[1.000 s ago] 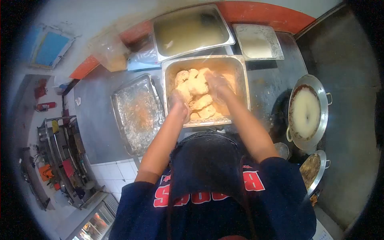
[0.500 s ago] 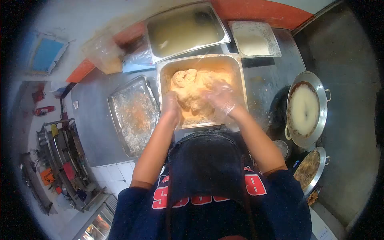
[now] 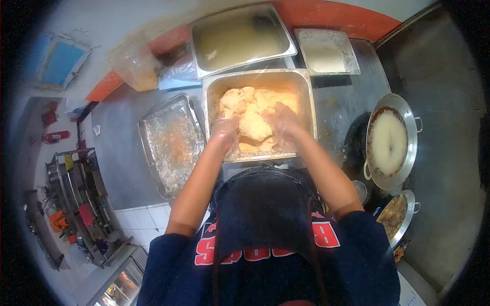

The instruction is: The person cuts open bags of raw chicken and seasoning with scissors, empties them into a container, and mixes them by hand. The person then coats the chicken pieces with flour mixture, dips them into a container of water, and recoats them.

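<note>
Pieces (image 3: 254,126) coated in flour look soft, fairly light and apt to shed coating, best cupped broadly from beneath, and sit inside the deep pan (image 3: 312,109) on the surface (image 3: 122,148), the left hand (image 3: 225,130) and right hand (image 3: 287,122) curled at either side, grip closure unclear.

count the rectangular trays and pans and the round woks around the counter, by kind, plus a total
rectangular trays and pans: 4
round woks: 2
total: 6
</note>
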The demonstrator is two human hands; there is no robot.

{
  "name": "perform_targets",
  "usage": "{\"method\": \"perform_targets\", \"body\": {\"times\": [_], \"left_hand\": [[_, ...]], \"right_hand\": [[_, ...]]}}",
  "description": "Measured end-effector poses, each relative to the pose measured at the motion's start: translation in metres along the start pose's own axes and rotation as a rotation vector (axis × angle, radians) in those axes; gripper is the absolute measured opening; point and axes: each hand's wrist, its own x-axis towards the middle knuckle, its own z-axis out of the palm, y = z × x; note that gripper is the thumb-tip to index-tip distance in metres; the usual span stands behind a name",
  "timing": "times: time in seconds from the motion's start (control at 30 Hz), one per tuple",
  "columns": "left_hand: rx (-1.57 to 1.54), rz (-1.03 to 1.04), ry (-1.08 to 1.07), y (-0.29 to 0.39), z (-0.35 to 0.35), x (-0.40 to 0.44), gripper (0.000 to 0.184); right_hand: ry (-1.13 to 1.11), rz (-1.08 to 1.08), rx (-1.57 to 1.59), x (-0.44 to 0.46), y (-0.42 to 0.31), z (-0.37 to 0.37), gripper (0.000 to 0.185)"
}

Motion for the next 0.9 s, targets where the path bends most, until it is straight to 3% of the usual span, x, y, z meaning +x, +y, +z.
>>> {"method": "perform_targets", "body": {"times": [0.03, 0.1, 0.13, 0.2, 0.23, 0.27, 0.3, 0.33, 0.37, 0.4, 0.43, 0.47, 0.53, 0.57, 0.63, 0.67, 0.73, 0.77, 0.8, 0.87, 0.9], "left_hand": [[-0.006, -0.008, 0.004, 0.006, 0.002, -0.015, 0.043], [0.284, 0.14, 0.078, 0.034, 0.009, -0.049, 0.052], [0.284, 0.141, 0.078, 0.029, 0.004, -0.045, 0.052], [0.44, 0.336, -0.023, 0.009, -0.01, -0.032, 0.061], [0.437, 0.336, -0.02, 0.005, -0.01, -0.029, 0.061], [0.656, 0.289, 0.079, 0.002, -0.007, -0.026, 0.066], [0.877, 0.239, 0.178, -0.001, -0.004, -0.023, 0.071], [0.877, 0.245, 0.179, -0.003, -0.001, -0.012, 0.071], [0.818, 0.18, 0.205, -0.003, 0.004, 0.0, 0.075], [0.757, 0.117, 0.232, -0.005, 0.009, 0.008, 0.079], [0.817, 0.093, 0.275, 0.024, 0.025, -0.014, 0.07], [0.817, 0.091, 0.278, 0.023, 0.021, -0.007, 0.07], [0.255, -0.083, -0.158, 0.019, 0.004, 0.014, 0.054], [0.109, -0.114, -0.199, 0.019, -0.001, 0.017, 0.036], [0.127, -0.136, -0.169, 0.017, -0.003, 0.024, 0.035], [0.148, -0.168, -0.147, 0.015, -0.004, 0.027, 0.033], [0.099, -0.138, -0.048, 0.006, -0.004, 0.027, 0.033], [0.05, -0.099, 0.051, 0.003, -0.002, 0.023, 0.033], [0.047, -0.109, 0.049, 0.004, 0.001, 0.012, 0.033], [-0.174, 0.059, 0.02, 0.013, 0.008, -0.015, 0.04], [0.361, 0.09, 0.062, 0.011, -0.001, -0.011, 0.046]], "right_hand": [[0.137, -0.104, -0.191, 0.008, 0.015, -0.001, 0.064], [0.153, -0.071, -0.311, -0.012, -0.007, -0.009, 0.063], [0.175, -0.049, -0.431, -0.017, -0.016, -0.013, 0.062], [0.189, -0.119, -0.307, -0.011, -0.017, -0.019, 0.062], [0.201, -0.193, -0.186, -0.005, -0.019, -0.023, 0.063], [0.197, -0.193, -0.187, 0.015, -0.008, -0.025, 0.063], [0.185, -0.053, -0.161, 0.045, 0.012, -0.025, 0.062], [0.176, 0.082, -0.135, 0.061, 0.022, -0.025, 0.062], [0.179, 0.079, -0.133, 0.056, 0.01, -0.018, 0.062], [0.204, 0.084, -0.35, 0.054, -0.003, -0.006, 0.06], [0.226, 0.093, -0.567, 0.05, -0.012, 0.002, 0.059], [0.222, 0.092, -0.566, 0.054, -0.007, 0.003, 0.059], [-0.158, 0.088, -0.034, 0.066, 0.008, 0.007, 0.066], [-0.161, 0.076, -0.039, 0.071, 0.012, 0.004, 0.066], [-0.332, 0.034, 0.293, 0.068, 0.018, -0.002, 0.071], [-0.333, 0.034, 0.293, 0.067, 0.016, -0.003, 0.071], [-0.076, 0.069, 0.076, 0.053, 0.01, -0.008, 0.075], [-0.076, 0.085, 0.076, 0.032, -0.004, -0.014, 0.075], [0.003, 0.122, 0.176, 0.005, -0.027, -0.022, 0.074], [0.091, 0.156, 0.279, -0.02, -0.037, -0.032, 0.074], [0.106, 0.127, 0.172, -0.027, -0.035, -0.038, 0.061]]}}
